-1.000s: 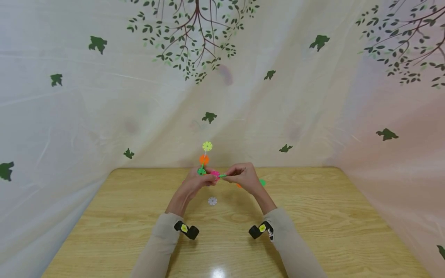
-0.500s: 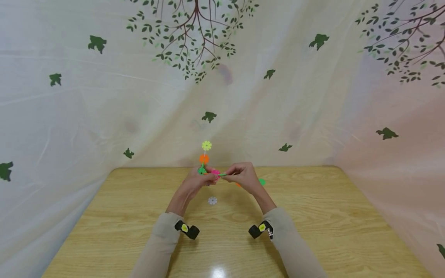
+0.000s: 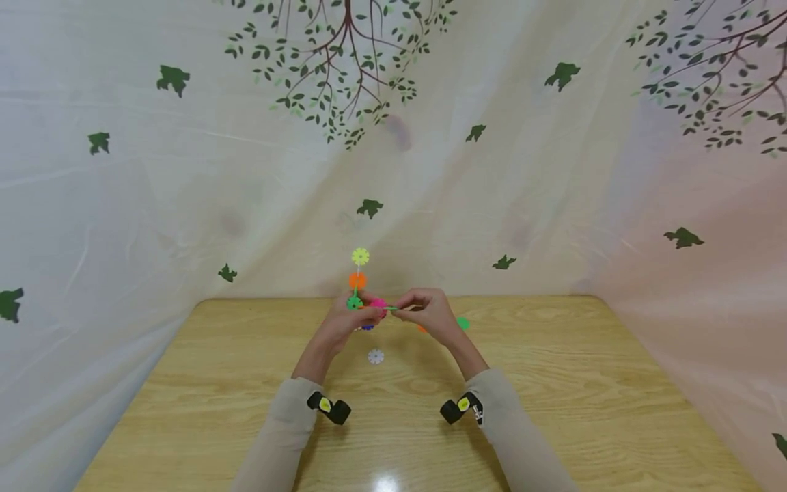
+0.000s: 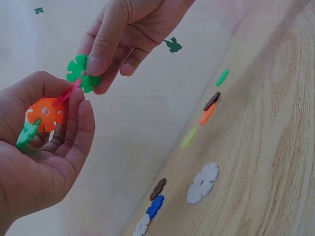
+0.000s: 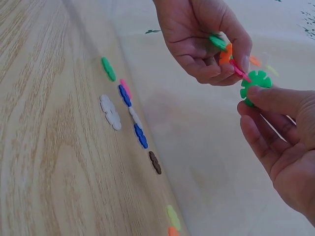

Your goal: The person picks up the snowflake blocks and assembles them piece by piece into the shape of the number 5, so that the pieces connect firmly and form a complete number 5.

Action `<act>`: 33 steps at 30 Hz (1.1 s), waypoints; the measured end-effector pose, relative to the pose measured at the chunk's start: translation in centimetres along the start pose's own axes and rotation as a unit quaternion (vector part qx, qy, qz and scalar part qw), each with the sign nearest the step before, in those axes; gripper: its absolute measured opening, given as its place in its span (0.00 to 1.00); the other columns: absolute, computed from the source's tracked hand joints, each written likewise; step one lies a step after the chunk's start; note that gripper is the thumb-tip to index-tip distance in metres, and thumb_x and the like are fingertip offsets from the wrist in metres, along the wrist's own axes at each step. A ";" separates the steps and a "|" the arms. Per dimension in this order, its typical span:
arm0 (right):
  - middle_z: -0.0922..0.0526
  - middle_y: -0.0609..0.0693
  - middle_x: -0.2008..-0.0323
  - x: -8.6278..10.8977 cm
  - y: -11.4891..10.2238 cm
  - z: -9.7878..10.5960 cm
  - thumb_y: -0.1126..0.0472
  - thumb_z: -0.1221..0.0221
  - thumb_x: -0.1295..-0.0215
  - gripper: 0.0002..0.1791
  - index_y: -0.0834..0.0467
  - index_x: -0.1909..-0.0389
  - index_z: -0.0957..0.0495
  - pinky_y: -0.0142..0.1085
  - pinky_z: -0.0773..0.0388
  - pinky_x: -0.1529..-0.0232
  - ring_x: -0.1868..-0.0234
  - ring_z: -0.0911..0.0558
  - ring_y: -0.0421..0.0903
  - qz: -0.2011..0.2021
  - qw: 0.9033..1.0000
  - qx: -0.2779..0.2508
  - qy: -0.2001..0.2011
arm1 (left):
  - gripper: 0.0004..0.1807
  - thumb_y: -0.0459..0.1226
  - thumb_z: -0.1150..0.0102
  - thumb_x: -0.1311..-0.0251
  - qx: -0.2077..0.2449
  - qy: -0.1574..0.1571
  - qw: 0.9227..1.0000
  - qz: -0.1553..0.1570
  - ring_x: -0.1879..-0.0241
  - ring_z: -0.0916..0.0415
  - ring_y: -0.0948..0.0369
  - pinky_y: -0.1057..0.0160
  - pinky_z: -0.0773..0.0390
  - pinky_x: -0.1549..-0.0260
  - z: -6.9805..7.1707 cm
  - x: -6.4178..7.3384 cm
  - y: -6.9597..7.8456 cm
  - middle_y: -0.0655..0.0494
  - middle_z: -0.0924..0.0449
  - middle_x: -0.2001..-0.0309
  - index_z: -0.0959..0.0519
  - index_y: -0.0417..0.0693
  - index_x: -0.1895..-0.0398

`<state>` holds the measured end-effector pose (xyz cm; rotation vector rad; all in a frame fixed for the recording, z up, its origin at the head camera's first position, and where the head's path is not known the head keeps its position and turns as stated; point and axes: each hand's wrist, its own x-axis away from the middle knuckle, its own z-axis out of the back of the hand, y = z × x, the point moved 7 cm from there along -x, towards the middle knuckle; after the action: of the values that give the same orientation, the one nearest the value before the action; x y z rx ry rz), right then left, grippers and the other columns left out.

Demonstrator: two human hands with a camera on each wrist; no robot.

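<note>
- Chain of notched plastic discs [image 3: 358, 280]: held up between both hands near the far edge of the wooden table [image 3: 393, 424], its yellow end disc [image 3: 360, 256] standing free above the left-hand grip.
- Left hand [image 3: 339, 326]: thumb and fingers pinched together on a pink disc [image 4: 66, 93], part of the chain.
- Right hand [image 3: 430, 316]: thumb and fingers closed on a green disc [image 4: 76, 73] whose edge meets the pink one; I cannot tell whether the slots are fully seated.
- Progress, as I judge it: several pieces, including yellow and orange, are already linked; the green-to-pink join seems the step in hand.
- Unjoined: a white disc [image 3: 376, 356] lies below the grip, nearer the person; blue disc [image 5: 141, 135], brown disc [image 5: 154, 162] and others lie along the far edge.
- Beyond the hands: pale leaf-printed cloth [image 3: 430, 184].
</note>
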<state>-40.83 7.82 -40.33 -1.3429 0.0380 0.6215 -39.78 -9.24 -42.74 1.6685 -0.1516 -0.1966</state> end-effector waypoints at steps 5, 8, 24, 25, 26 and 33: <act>0.12 0.61 0.62 -0.1 0.4 0.0 0.71 0.30 0.40 0.05 0.69 0.63 0.13 0.34 0.13 0.60 0.62 0.14 0.38 0.001 1.000 0.003 -0.010 | 0.11 0.30 0.34 0.37 -0.021 0.000 1.000 -0.006 0.69 0.20 0.62 0.65 0.16 0.63 0.0 0.1 0.1 0.58 0.16 0.68 0.22 0.33 0.54; 0.11 0.58 0.62 -0.1 0.5 0.0 0.71 0.30 0.40 0.06 0.68 0.63 0.13 0.36 0.13 0.58 0.61 0.13 0.39 -0.003 1.000 0.004 -0.022 | 0.12 0.29 0.33 0.39 -0.031 0.005 0.999 -0.006 0.69 0.20 0.62 0.64 0.15 0.62 0.1 0.1 0.0 0.58 0.17 0.68 0.22 0.34 0.55; 0.12 0.59 0.52 -0.3 -1.4 2.5 0.63 0.32 0.35 0.12 0.61 0.52 0.14 0.35 0.15 0.54 0.56 0.14 0.44 -0.032 0.991 0.092 -0.092 | 0.14 0.30 0.31 0.41 -0.053 0.011 0.998 -0.016 0.68 0.19 0.61 0.58 0.14 0.59 0.4 0.2 -0.2 0.55 0.15 0.65 0.22 0.36 0.54; 0.12 0.59 0.53 -0.2 -1.5 2.7 0.63 0.32 0.35 0.12 0.61 0.52 0.14 0.35 0.15 0.54 0.56 0.14 0.44 -0.031 0.991 0.096 -0.093 | 0.13 0.30 0.31 0.41 -0.053 0.010 0.998 -0.017 0.69 0.19 0.62 0.61 0.15 0.61 0.4 0.1 -0.3 0.55 0.15 0.65 0.22 0.35 0.54; 0.12 0.59 0.53 -0.1 -1.5 3.0 0.63 0.32 0.35 0.11 0.60 0.52 0.14 0.35 0.16 0.54 0.56 0.14 0.44 -0.031 0.990 0.101 -0.094 | 0.13 0.29 0.31 0.41 -0.052 0.011 0.998 -0.016 0.69 0.19 0.62 0.62 0.15 0.62 0.3 0.1 -0.3 0.55 0.15 0.65 0.22 0.36 0.54; 0.14 0.66 0.54 0.4 -0.8 4.8 0.65 0.32 0.35 0.11 0.61 0.53 0.15 0.32 0.17 0.56 0.59 0.15 0.45 -0.047 0.984 0.130 -0.114 | 0.15 0.30 0.30 0.41 -0.053 0.014 0.998 -0.015 0.69 0.19 0.63 0.62 0.15 0.62 0.4 0.2 -0.3 0.56 0.15 0.65 0.21 0.36 0.53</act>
<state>-41.71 12.26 -38.59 -1.0099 -0.1251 0.6621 -39.65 -9.66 -43.06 1.5688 -0.0937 -0.2005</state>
